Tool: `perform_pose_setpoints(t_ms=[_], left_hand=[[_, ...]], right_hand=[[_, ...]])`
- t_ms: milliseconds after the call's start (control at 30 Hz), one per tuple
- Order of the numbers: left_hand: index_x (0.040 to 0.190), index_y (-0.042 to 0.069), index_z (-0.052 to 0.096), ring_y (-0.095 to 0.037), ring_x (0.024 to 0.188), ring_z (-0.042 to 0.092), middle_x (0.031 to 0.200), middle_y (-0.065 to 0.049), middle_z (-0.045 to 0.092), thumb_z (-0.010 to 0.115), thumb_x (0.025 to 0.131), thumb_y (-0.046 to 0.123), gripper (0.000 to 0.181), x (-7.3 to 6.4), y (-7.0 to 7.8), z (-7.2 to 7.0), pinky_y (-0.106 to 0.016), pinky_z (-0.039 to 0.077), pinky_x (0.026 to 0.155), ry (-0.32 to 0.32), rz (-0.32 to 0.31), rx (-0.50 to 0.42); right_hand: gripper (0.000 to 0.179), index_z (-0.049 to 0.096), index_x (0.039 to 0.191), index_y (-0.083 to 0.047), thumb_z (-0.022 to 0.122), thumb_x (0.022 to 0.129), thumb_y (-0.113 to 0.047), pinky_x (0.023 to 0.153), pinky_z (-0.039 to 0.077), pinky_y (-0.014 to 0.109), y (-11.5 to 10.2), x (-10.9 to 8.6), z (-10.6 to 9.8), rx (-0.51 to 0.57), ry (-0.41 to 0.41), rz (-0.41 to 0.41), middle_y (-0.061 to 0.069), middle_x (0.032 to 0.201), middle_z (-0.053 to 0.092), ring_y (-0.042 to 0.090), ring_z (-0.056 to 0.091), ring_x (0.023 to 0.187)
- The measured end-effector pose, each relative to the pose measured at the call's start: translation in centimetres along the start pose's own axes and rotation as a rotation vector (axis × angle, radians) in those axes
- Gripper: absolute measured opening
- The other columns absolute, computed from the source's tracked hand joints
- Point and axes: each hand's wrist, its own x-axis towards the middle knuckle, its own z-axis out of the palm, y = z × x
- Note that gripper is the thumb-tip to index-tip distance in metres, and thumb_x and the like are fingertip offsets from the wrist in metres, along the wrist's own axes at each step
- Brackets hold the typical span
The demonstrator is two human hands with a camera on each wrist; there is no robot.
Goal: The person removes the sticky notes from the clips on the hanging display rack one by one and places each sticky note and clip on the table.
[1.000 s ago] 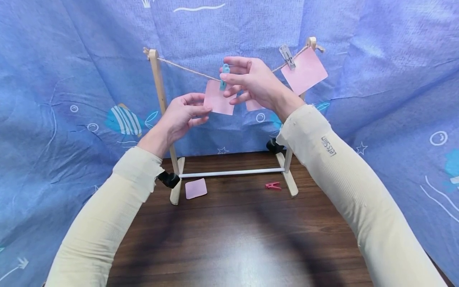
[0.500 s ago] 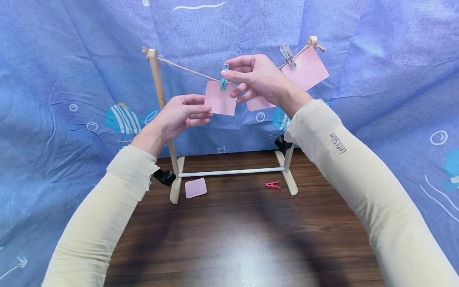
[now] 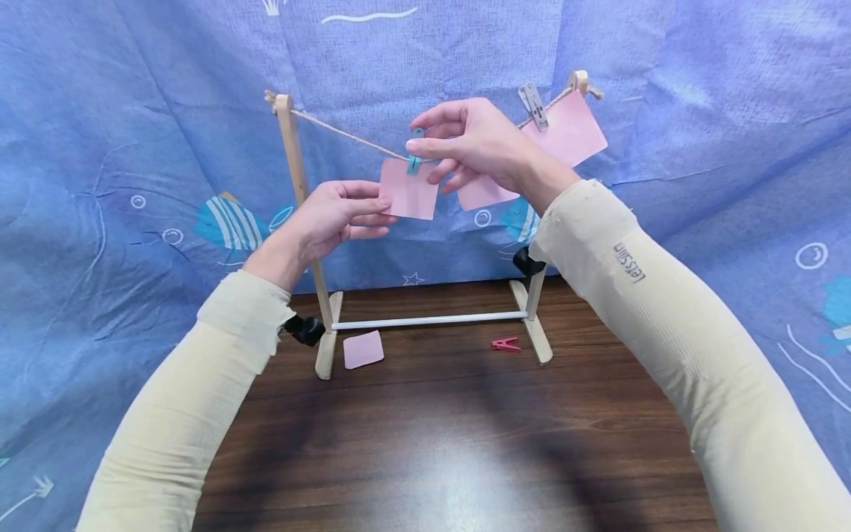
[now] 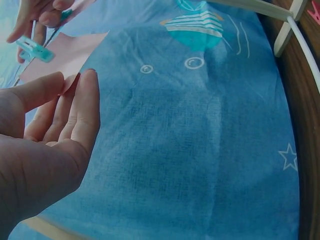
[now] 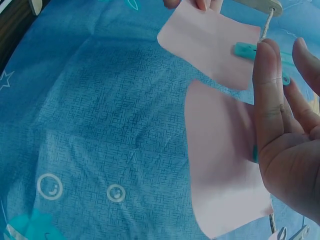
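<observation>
In the head view my left hand [image 3: 346, 210] pinches the lower left edge of a pink paper square [image 3: 407, 196] between thumb and fingers. A teal clothespin [image 3: 414, 164] sits over the top edge of that paper, at the twine [image 3: 352, 137]. My right hand [image 3: 482, 140] pinches the clothespin's upper end with thumb and forefinger, while its other fingers spread below. Behind the right hand hangs a second pink paper [image 5: 225, 165], partly covered; a bit of teal [image 5: 255, 153] shows at its edge in the right wrist view.
A grey clothespin [image 3: 533, 107] holds a third pink paper [image 3: 570, 131] on the twine's right. Wooden posts [image 3: 292, 148] carry the twine, joined low by a white rod [image 3: 428, 321]. On the table [image 3: 425, 428] lie a pink paper [image 3: 363, 349] and a red clothespin [image 3: 507, 344].
The right hand first stood with fingers spread at the clothespin, then its thumb and forefinger closed in. Lately the teal clothespin, the paper and the twine there have sunk slightly.
</observation>
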Motion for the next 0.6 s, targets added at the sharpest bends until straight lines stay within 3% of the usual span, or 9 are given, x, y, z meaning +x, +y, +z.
perform_pose_setpoints(t_ms=[233, 600], left_hand=[[0.128, -0.003, 0.063, -0.023, 0.088, 0.074, 0.101, -0.014, 0.075, 0.068, 0.096, 0.004, 0.033, -0.2, -0.1, -0.3, -0.035, 0.062, 0.080, 0.015, -0.004, -0.007], [0.110, 0.006, 0.074, -0.018, 0.081, 0.069, 0.094, -0.007, 0.073, 0.075, 0.093, 0.011, 0.018, -0.7, 0.0, -1.1, -0.028, 0.061, 0.073, 0.075, 0.018, 0.063]], right_hand=[[0.050, 0.061, 0.134, -0.009, 0.080, 0.090, -0.020, 0.068, 0.063, 0.041, 0.2, -0.1, 0.0, -0.021, -0.016, 0.017, 0.012, 0.122, 0.068, 0.026, 0.075, 0.079], [0.048, 0.065, 0.132, -0.007, 0.082, 0.088, -0.018, 0.067, 0.063, 0.041, -0.1, -0.3, -0.1, -0.025, -0.026, 0.024, 0.013, 0.114, 0.072, 0.023, 0.074, 0.073]])
